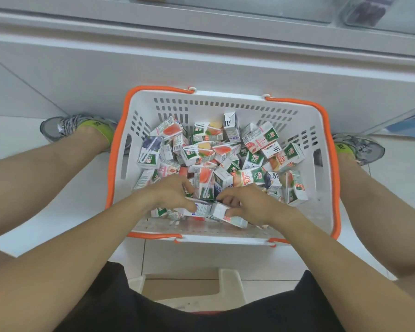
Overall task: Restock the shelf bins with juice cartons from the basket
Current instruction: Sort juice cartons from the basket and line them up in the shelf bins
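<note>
Left hand (175, 190) grip clamped on carton (198, 209); right hand (244, 203) grip clamped on second carton (228, 215); both inside basket (321, 130)

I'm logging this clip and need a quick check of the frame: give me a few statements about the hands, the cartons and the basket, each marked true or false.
1. Both hands are inside the basket. True.
2. The left hand holds a juice carton. True: its fingers curl round a carton near the basket's near wall.
3. The right hand is empty. False: it grips another carton, beside the one in the left hand.
4. The basket has a blue rim. False: the rim and handles are orange, the walls white.
5. The cartons stand upright in neat rows. False: they lie jumbled in a loose pile.
6. The basket sits on the floor between the person's shoes. True.
</note>
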`<state>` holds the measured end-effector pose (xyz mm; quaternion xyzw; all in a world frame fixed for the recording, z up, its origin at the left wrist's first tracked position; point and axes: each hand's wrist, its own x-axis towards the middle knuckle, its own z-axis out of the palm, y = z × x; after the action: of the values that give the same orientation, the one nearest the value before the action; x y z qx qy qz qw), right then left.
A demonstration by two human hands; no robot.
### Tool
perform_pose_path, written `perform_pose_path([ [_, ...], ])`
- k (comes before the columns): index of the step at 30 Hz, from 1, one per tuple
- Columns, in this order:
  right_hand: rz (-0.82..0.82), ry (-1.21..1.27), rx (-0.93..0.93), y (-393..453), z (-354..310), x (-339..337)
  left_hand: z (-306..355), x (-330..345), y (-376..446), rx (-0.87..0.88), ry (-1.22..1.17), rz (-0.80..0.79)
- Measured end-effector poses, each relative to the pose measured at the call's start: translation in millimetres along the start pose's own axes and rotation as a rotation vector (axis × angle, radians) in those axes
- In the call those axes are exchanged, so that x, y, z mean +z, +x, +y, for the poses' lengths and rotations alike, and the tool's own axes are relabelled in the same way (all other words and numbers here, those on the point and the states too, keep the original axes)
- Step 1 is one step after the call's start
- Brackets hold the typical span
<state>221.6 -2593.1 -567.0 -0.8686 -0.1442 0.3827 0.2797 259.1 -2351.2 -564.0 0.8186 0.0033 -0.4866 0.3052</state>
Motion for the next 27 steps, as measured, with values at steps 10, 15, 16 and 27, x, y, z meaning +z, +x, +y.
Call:
perform_pose_path([
  [10,0.018,-0.275,-0.075,8,-8,10,1,-28,-3,-0.017,-0.110,0.084],
  [15,0.128,-0.318,-0.039,9,-9,13,-15,-21,3,-0.064,-0.157,0.050],
  [16,0.145,-0.274,-0.024,8,-8,11,-14,-20,2,-0.040,-0.166,0.036],
  [27,0.384,0.849,0.172,-14,-18,-48,-5,-25,-6,0.176,-0.587,0.162],
])
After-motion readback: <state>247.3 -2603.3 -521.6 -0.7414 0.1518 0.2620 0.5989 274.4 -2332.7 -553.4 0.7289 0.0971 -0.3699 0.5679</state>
